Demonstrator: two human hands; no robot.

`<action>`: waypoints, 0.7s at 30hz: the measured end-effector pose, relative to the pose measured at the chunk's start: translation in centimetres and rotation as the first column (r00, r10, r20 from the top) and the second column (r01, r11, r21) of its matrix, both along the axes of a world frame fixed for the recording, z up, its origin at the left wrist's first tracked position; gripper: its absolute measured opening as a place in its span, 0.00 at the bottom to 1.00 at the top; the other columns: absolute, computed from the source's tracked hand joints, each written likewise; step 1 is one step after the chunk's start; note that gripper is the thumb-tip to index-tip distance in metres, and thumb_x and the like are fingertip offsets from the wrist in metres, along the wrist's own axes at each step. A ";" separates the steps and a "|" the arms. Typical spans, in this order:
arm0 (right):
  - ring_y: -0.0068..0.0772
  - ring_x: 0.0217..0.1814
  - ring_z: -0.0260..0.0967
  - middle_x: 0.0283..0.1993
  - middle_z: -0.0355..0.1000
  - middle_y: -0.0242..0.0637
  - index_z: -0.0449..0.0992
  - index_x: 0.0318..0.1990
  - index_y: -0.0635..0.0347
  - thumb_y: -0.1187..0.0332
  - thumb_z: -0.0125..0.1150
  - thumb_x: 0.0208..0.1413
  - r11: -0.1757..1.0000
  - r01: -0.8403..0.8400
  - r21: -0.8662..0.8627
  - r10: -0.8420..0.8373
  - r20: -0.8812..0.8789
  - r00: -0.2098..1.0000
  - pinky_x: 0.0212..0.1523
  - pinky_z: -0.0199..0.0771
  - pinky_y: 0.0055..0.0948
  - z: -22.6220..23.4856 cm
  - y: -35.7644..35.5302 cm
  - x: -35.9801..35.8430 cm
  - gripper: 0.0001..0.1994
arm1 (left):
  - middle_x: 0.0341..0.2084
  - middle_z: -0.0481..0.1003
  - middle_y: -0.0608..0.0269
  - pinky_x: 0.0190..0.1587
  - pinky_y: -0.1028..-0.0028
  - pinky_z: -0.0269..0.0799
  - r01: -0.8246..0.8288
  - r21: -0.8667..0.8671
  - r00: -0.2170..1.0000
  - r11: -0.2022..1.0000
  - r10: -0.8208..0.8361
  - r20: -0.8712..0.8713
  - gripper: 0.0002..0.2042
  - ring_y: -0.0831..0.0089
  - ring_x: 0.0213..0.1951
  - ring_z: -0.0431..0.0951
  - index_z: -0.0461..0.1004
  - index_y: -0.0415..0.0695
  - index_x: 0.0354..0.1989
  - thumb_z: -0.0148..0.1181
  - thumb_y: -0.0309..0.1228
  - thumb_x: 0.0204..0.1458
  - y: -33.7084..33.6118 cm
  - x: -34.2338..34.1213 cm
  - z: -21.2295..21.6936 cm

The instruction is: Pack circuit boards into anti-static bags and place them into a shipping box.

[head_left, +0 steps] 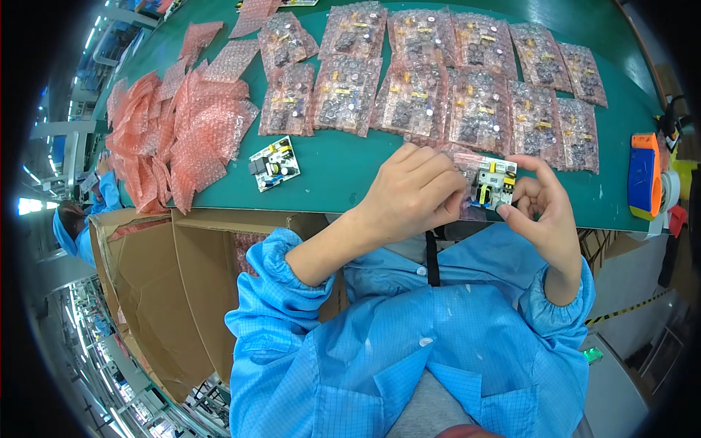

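Near the table's front edge, my right hand (544, 204) grips a small white circuit board (498, 180) by its right side, thumb below and fingers above. The board carries yellow and black parts. My left hand (420, 190) is closed at the board's left end, on a pink bubble-wrap bag (467, 157) that partly covers that end. Its fingertips are turned away from view. A second bare circuit board (274, 163) lies on the green table to the left of my left forearm.
Two rows of bagged circuit boards (412, 98) lie behind my hands. Pink bubble-wrap bags (175, 131) are heaped at left. A tape dispenser (644, 177) stands at right. Below the table's front edge is an open cardboard box (157, 285). Another person (91, 219) is at far left.
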State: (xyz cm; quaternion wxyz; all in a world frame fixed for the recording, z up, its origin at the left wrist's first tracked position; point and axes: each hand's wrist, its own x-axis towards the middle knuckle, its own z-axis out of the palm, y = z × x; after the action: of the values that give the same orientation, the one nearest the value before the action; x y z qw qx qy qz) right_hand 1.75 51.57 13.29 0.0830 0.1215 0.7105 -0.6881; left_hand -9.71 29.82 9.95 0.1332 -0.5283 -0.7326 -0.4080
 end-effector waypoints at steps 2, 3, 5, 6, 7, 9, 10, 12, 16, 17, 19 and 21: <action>0.07 0.24 0.55 0.30 0.72 0.27 0.65 0.59 0.62 0.79 0.68 0.50 0.995 -0.056 0.086 0.059 -0.032 0.998 0.23 0.50 0.14 0.8 -0.4 0.2 0.28 | 0.25 0.72 0.67 0.31 0.68 0.66 0.001 0.015 1.000 1.000 0.000 -0.026 0.13 0.66 0.27 0.73 0.74 0.46 0.29 0.68 0.22 0.33 0.1 0.1 0.1; 0.07 0.24 0.55 0.30 0.72 0.27 0.65 0.59 0.62 0.79 0.68 0.50 0.995 -0.053 0.087 0.056 -0.031 0.998 0.23 0.50 0.14 0.9 -0.7 0.1 0.28 | 0.25 0.72 0.67 0.31 0.68 0.65 0.008 0.046 1.000 0.999 -0.007 -0.028 0.13 0.66 0.27 0.73 0.74 0.46 0.29 0.68 0.22 0.33 0.2 0.2 0.1; 0.07 0.24 0.55 0.30 0.71 0.27 0.63 0.60 0.63 0.79 0.67 0.51 0.995 -0.080 0.057 0.081 -0.002 0.997 0.23 0.50 0.14 1.1 -1.3 0.0 0.29 | 0.25 0.72 0.67 0.31 0.68 0.65 0.018 0.078 0.999 0.997 -0.016 -0.029 0.13 0.66 0.27 0.73 0.74 0.46 0.29 0.68 0.22 0.33 0.2 0.3 0.2; 0.07 0.24 0.55 0.30 0.71 0.27 0.63 0.60 0.63 0.79 0.67 0.51 0.995 -0.079 0.059 0.080 -0.002 0.997 0.23 0.50 0.14 0.7 -1.2 0.0 0.29 | 0.25 0.72 0.67 0.31 0.68 0.65 0.015 0.081 0.999 0.997 -0.012 -0.032 0.13 0.66 0.27 0.73 0.74 0.46 0.29 0.68 0.22 0.33 0.1 0.3 0.3; 0.07 0.24 0.56 0.30 0.70 0.27 0.62 0.62 0.63 0.80 0.65 0.51 0.999 -0.027 -0.032 0.027 -0.004 1.000 0.24 0.51 0.13 -0.1 -0.9 -0.2 0.29 | 0.25 0.72 0.67 0.31 0.67 0.65 0.011 0.084 0.999 0.996 -0.008 -0.035 0.13 0.66 0.27 0.73 0.74 0.47 0.29 0.68 0.22 0.33 0.0 0.3 0.4; 0.07 0.26 0.59 0.30 0.69 0.27 0.60 0.64 0.63 0.80 0.62 0.53 0.984 0.057 -0.170 -0.054 0.019 0.998 0.25 0.52 0.13 -0.3 -0.9 -0.3 0.30 | 0.25 0.72 0.67 0.31 0.67 0.65 0.008 0.084 0.999 0.996 -0.006 -0.034 0.13 0.66 0.27 0.73 0.74 0.46 0.29 0.68 0.22 0.33 0.0 0.2 0.4; 0.07 0.26 0.59 0.30 0.69 0.27 0.60 0.64 0.63 0.80 0.62 0.53 0.984 0.056 -0.169 -0.053 0.020 0.998 0.25 0.52 0.13 -0.4 -0.9 -0.2 0.30 | 0.25 0.72 0.67 0.32 0.67 0.65 0.005 0.082 0.999 0.997 -0.002 -0.033 0.13 0.66 0.28 0.73 0.74 0.46 0.29 0.68 0.22 0.32 0.0 0.1 0.3; 0.08 0.27 0.61 0.30 0.71 0.29 0.58 0.65 0.64 0.81 0.65 0.52 0.979 0.062 -0.192 -0.058 0.029 0.998 0.24 0.54 0.12 -0.5 -1.0 0.0 0.33 | 0.26 0.72 0.67 0.32 0.67 0.65 -0.002 0.079 0.999 0.997 0.004 -0.033 0.13 0.66 0.28 0.73 0.74 0.46 0.29 0.68 0.22 0.32 0.0 0.2 0.3; 0.08 0.27 0.61 0.31 0.71 0.29 0.56 0.67 0.62 0.81 0.65 0.52 0.983 0.044 -0.177 -0.050 -0.027 0.998 0.24 0.55 0.12 -0.6 -2.3 -0.1 0.35 | 0.26 0.73 0.66 0.34 0.67 0.67 -0.019 0.084 1.000 0.996 0.018 0.017 0.13 0.65 0.30 0.74 0.74 0.46 0.29 0.68 0.22 0.33 0.1 0.4 0.1; 0.08 0.27 0.61 0.30 0.71 0.29 0.55 0.68 0.61 0.81 0.65 0.53 0.984 0.025 -0.177 -0.028 -0.017 0.999 0.24 0.55 0.12 -0.6 -2.3 -0.1 0.36 | 0.26 0.73 0.66 0.34 0.67 0.67 -0.020 0.084 1.000 0.996 0.019 0.017 0.13 0.65 0.30 0.74 0.74 0.46 0.29 0.68 0.22 0.33 0.0 0.4 0.1; 0.08 0.27 0.62 0.30 0.70 0.29 0.54 0.69 0.61 0.81 0.65 0.53 0.985 0.009 -0.173 -0.011 -0.008 1.000 0.25 0.55 0.12 -0.6 -2.3 -0.3 0.37 | 0.28 0.74 0.66 0.35 0.66 0.67 -0.026 0.084 0.999 0.996 0.024 0.035 0.13 0.64 0.32 0.74 0.74 0.46 0.29 0.68 0.21 0.33 0.0 0.5 0.2; 0.09 0.28 0.63 0.30 0.70 0.29 0.55 0.68 0.62 0.81 0.64 0.53 0.988 0.032 -0.152 -0.035 -0.021 0.999 0.25 0.57 0.13 -0.6 -2.1 -0.4 0.35 | 0.29 0.74 0.66 0.36 0.66 0.68 -0.026 0.082 0.999 0.996 0.023 0.045 0.13 0.64 0.33 0.75 0.74 0.46 0.30 0.68 0.21 0.33 0.0 0.5 0.3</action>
State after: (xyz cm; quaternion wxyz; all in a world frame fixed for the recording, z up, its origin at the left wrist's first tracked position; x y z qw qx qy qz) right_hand 1.40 49.44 12.69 0.0721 0.1189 0.6550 -0.7427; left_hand -9.16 29.80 10.23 0.1437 -0.5041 -0.7244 -0.4478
